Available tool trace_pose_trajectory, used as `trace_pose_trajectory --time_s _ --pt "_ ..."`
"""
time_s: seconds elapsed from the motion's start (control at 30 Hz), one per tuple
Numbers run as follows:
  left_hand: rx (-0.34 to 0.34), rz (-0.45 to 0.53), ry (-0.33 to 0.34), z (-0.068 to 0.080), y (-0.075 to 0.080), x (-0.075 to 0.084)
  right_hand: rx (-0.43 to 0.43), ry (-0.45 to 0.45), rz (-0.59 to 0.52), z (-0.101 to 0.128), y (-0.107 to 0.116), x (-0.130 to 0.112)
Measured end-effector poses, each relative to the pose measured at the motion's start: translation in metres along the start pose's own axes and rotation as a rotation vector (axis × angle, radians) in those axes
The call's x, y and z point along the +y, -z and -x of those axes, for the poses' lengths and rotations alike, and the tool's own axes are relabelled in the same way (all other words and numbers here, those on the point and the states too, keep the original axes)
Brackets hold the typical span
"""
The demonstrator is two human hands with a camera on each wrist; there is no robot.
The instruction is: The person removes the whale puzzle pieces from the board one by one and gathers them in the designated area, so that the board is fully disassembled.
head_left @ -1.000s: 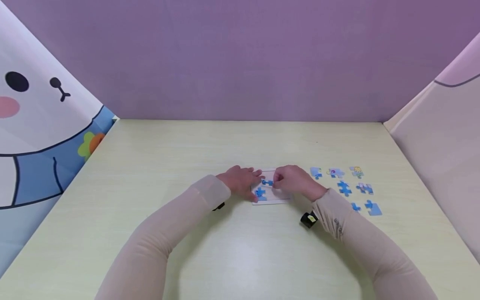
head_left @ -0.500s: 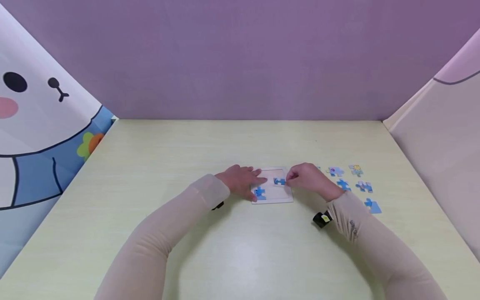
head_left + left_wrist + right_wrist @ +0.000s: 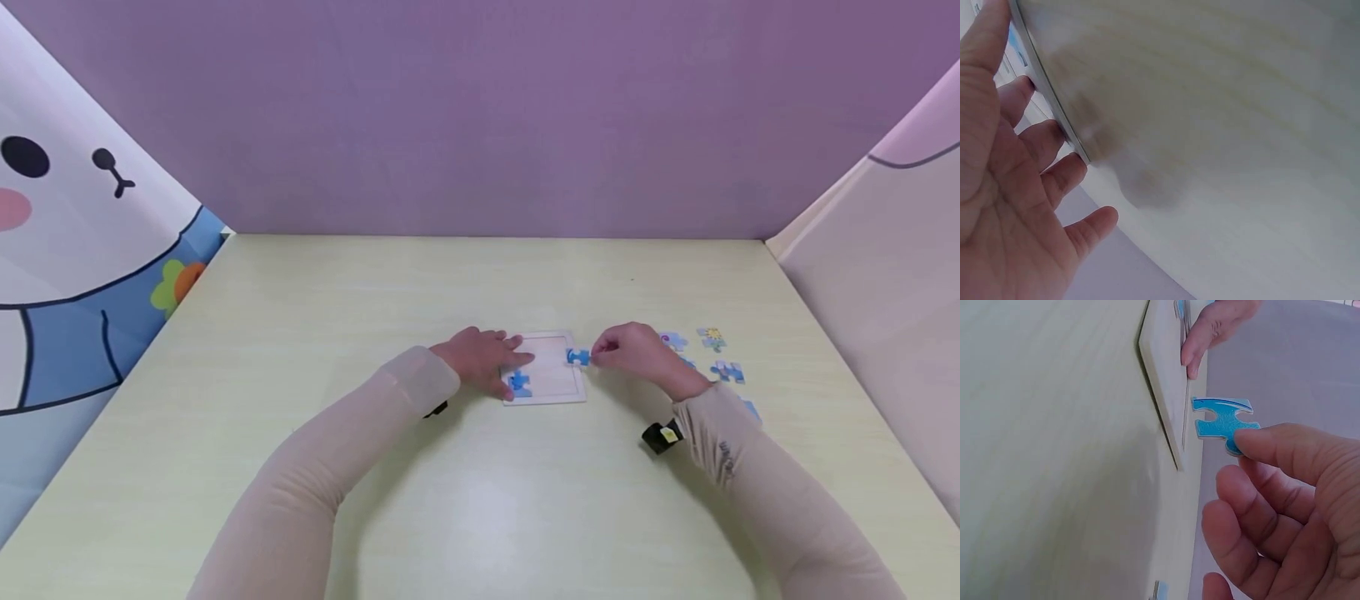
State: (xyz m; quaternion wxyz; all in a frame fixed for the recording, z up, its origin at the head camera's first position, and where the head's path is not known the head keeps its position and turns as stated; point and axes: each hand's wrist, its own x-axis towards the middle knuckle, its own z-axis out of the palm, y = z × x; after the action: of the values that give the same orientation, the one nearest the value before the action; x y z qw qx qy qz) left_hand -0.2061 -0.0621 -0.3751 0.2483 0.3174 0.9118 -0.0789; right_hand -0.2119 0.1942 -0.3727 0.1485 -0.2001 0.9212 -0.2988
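My right hand (image 3: 633,354) pinches a blue jigsaw piece (image 3: 1225,422) by its tab, between thumb and forefinger. In the head view the piece overlaps the right rim of a pale square puzzle tray (image 3: 551,401); the right wrist view shows it raised above the table. My left hand (image 3: 480,360) rests with spread fingers across the tray's left side, fingertips along its edge (image 3: 1047,87) in the left wrist view. Another blue jigsaw piece (image 3: 519,384) lies in the tray's near left corner, close to the left thumb.
To the right of the tray lie several loose jigsaw pieces, among them one with a yellow sun (image 3: 712,338) and a pink-and-blue one (image 3: 728,372). My right hand and forearm partly cover others. A purple panel (image 3: 495,125) stands along the table's far edge.
My right hand has moved right with the pinched jigsaw piece, from over the tray's middle to its right rim. The left hand stays at the tray's left side.
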Motion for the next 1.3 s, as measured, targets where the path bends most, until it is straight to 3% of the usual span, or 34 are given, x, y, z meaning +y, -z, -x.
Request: trace_pose_trajectory --time_s 0.33,0.6,0.8,1.3 --pt "-0.005 -0.013 -0.012 0.001 0.002 -0.001 0.01 -0.019 0.012 0.006 0.006 0.007" --pt "-0.016 -0.042 -0.046 0.002 0.004 -0.005 -0.01 -0.074 -0.041 0.012 0.012 0.019" --pt "-0.01 -0.022 -0.071 0.003 0.005 -0.007 -0.05 -0.134 -0.098 0.015 0.022 0.031" --pt "-0.006 -0.016 -0.069 0.006 0.004 -0.006 -0.125 -0.177 -0.132 0.027 0.041 0.043"
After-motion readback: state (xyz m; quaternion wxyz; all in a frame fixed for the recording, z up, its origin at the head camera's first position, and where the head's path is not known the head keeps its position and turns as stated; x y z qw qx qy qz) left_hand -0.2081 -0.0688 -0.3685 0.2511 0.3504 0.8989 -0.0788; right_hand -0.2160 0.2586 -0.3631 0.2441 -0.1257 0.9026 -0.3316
